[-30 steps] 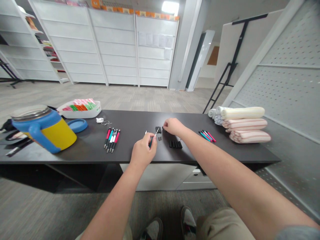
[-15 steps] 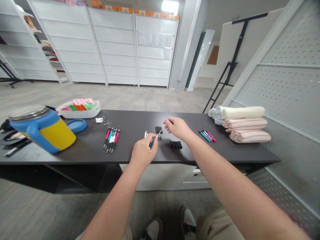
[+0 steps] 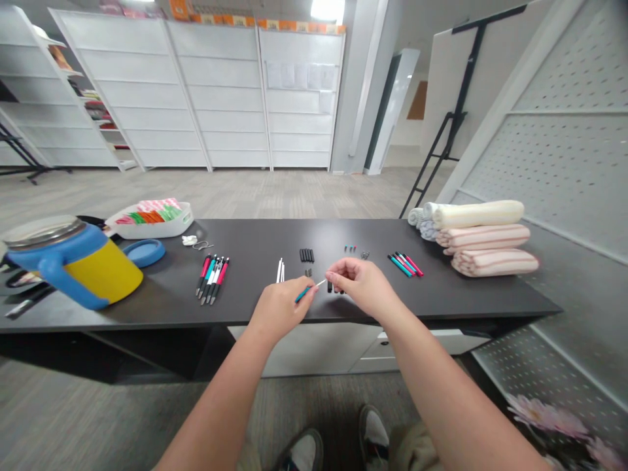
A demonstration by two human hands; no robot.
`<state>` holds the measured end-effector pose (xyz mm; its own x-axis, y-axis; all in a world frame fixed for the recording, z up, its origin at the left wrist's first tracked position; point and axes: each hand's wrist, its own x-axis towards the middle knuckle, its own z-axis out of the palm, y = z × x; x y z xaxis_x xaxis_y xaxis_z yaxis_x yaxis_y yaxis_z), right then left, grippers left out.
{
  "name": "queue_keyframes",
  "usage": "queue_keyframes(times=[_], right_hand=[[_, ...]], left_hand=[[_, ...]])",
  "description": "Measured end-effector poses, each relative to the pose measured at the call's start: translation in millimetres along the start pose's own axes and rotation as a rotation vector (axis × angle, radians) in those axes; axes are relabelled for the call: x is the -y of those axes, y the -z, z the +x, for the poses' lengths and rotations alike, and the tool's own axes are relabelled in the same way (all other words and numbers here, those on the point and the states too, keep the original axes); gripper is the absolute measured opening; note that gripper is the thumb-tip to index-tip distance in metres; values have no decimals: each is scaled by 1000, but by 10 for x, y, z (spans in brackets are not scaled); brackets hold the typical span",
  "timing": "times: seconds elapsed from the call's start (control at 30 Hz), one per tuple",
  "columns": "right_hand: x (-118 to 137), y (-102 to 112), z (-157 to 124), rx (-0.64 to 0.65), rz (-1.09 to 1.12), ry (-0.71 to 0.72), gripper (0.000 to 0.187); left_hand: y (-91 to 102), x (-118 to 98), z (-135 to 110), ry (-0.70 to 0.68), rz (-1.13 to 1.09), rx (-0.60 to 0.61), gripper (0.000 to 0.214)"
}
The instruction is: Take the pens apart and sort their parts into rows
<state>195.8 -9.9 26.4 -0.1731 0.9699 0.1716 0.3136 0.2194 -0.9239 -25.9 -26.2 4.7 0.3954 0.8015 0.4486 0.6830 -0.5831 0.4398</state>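
My left hand point(image 3: 282, 306) is closed round a thin pen part point(image 3: 309, 289) with a teal body and a white tip, held over the front of the dark table point(image 3: 471, 301). My right hand point(image 3: 356, 282) is pinched shut right at the white tip, on something too small to name. Under the right hand lie some black pen sleeves point(image 3: 332, 288). Behind them are more black sleeves point(image 3: 307, 255), white refills point(image 3: 280, 269) and tiny coloured bits point(image 3: 350, 248). Finished pens point(image 3: 212, 271) lie to the left, loose pens point(image 3: 405, 263) to the right.
A blue and yellow jug point(image 3: 73, 261) lies on its side at the table's left end, with a blue lid point(image 3: 144, 252) and a white tray point(image 3: 152, 222) of coloured items behind. Folded towels point(image 3: 483, 239) are stacked at the right end. My shoes point(image 3: 338, 445) show below.
My right hand has drawn back from the far black sleeves toward me and now meets the tip of the part in my left hand. The left hand shifted slightly nearer too.
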Motion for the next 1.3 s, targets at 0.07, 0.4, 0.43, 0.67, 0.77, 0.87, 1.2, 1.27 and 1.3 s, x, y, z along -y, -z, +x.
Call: queue_keyframes(times=[0.07,0.4,0.43,0.67,0.77,0.87,1.2,1.27,1.3], right_hand=[[-41,54,25,-108,-51,21,23],[66,-142,464,-1,-771,143,11],[85,-178,505,23,-832,140,11],[184,-267,598,141,-1004,85,10],[202,-235,618,165,-1003,60,13],[176,-207,668,182,-985,45,15],[115,-237,755,162,-836,29,14],[117,-210,728,135,-796,30,15],[118,-193,703,113,-770,29,14]], left_hand=[[5,24,16,55,-46,-58,23],[93,71,96,323,-321,-250,29],[93,71,93,321,-316,-248,29],[75,110,83,327,-299,-246,30],[72,118,85,331,-308,-242,30],[71,120,82,333,-327,-240,30],[79,113,80,330,-324,-240,29],[75,118,79,325,-327,-243,29],[73,121,78,321,-332,-244,29]])
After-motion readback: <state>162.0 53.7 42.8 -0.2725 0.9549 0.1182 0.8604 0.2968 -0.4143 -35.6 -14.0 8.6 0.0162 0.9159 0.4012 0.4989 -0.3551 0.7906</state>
